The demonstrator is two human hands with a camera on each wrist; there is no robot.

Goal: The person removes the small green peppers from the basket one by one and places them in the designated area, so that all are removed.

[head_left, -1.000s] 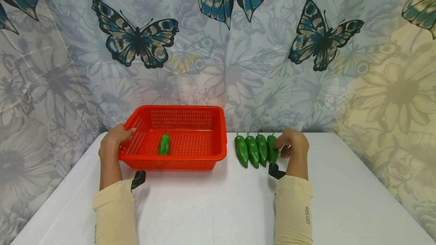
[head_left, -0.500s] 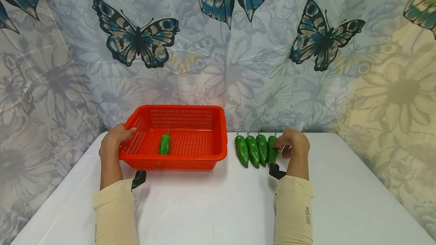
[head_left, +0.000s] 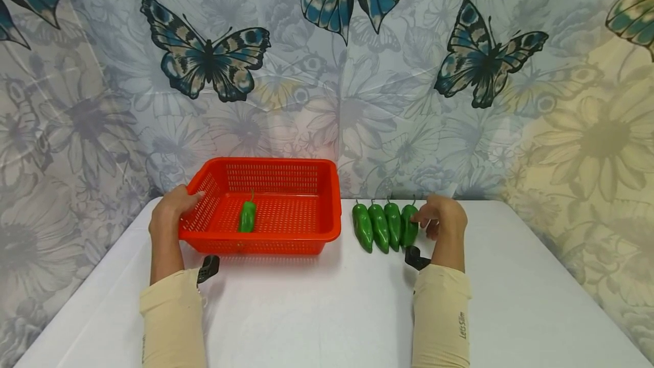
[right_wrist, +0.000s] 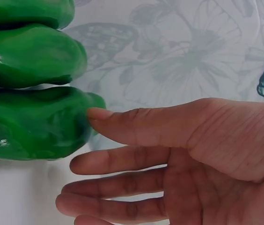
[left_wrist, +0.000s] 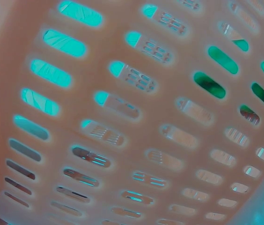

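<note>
A red plastic basket [head_left: 286, 236] with slotted walls stands left of centre, and one green pepper [head_left: 247, 217] lies inside it. My left hand [head_left: 174, 209] grips the basket's left rim, thumb over the inside; its other fingers are hidden. In the left wrist view the slotted basket wall [left_wrist: 165, 108] fills the picture. To the right of the basket, several green peppers lie side by side in a row. My right hand [head_left: 442, 217] is beside the rightmost pepper [head_left: 409, 226]. In the right wrist view its fingers are extended and the thumb tip lies against or just over that pepper [right_wrist: 33, 124].
A white table [head_left: 306, 311] carries everything. Behind it hangs a cloth backdrop [head_left: 337, 107] printed with butterflies and flowers, close to the table's back edge. The other peppers [head_left: 378, 228] lie between the basket and the rightmost pepper.
My right hand has shifted slightly to the right, showing more of the rightmost pepper, whose stem end has turned a little to the right. The left hand and basket stay put.
</note>
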